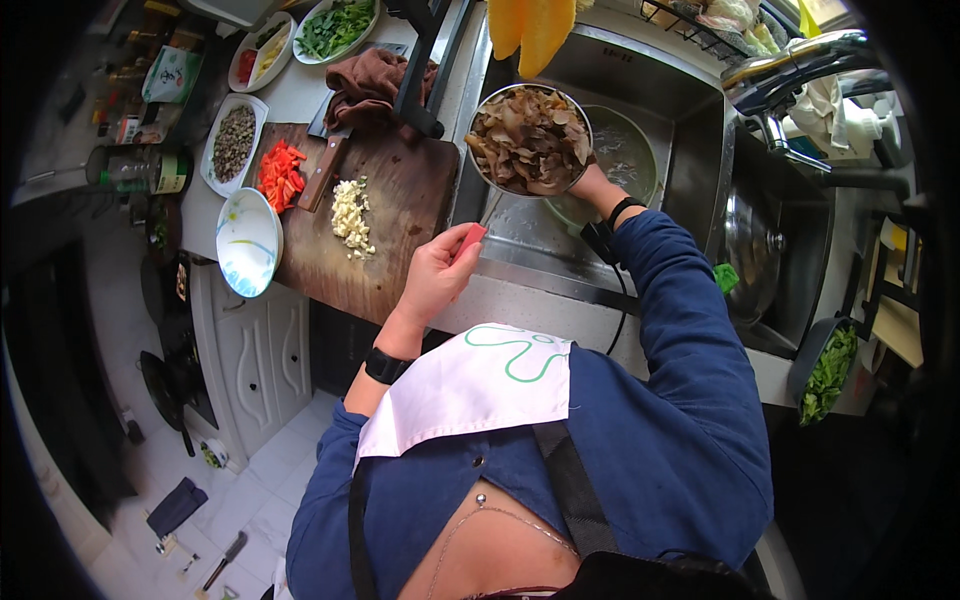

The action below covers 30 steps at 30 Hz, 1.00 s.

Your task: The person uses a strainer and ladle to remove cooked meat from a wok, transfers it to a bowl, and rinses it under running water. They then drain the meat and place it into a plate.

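Observation:
My right hand [590,182] grips the rim of a round metal bowl [531,193] above the sink. Sliced brown food [529,139], perhaps meat, fills it. Between my left fingers [442,270] is a red-handled utensil [471,238]; a thin metal part points toward the bowl, its exact kind unclear. Below and beside the bowl, a greenish round basin [637,150] with water stands in the steel sink [517,251]. On the wooden cutting board [405,202] lie chopped garlic [351,217], cut red pepper [280,174] and a wooden-handled knife [322,174], its blade partly under a brown cloth [375,86].
A white bowl [249,241] overlaps the board's left edge. Behind it are dishes of ground spice-like food [234,142], cut vegetables [270,52] and greens [337,28]. A black stand [420,82] and yellow gloves [529,34] overhang. The faucet [795,67] rises at right.

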Tool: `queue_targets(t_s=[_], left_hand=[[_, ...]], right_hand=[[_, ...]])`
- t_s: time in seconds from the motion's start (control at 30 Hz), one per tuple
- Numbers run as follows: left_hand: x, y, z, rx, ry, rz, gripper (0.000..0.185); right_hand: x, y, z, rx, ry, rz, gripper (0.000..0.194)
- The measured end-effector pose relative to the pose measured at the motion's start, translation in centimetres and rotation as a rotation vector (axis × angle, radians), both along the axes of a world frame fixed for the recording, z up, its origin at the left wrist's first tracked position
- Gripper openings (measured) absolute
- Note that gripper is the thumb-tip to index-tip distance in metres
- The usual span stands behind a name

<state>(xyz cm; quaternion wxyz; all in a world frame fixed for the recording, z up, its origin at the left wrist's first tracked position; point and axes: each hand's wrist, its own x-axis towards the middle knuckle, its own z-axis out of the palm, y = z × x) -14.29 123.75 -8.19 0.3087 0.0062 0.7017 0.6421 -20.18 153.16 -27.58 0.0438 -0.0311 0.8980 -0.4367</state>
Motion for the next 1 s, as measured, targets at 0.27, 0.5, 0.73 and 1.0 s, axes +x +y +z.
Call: queue_targets(t_s=[0.27,0.5,0.73,1.0], left_hand=[[0.3,-0.3,-0.4,0.034,-0.035,0.028,0.027],[0.4,-0.4,-0.6,0.046,-0.047,0.027,0.028],[0.7,-0.1,-1.6,0.013,0.008,-0.041,0.029],[1.0,0.8,-2.5,-0.093,0.167,-0.174,0.029]], right_hand=[[0.3,-2.4,-2.2,-0.611,-0.287,-0.076,0.04],[0.8,1.5,2.5,-1.364,-0.541,-0.36,0.028],[0.4,4.6,13.5,-1.467,-0.133,-0.419,0.025],[1.6,0.4,19.8,-0.954,0.225,-0.243,0.026]])
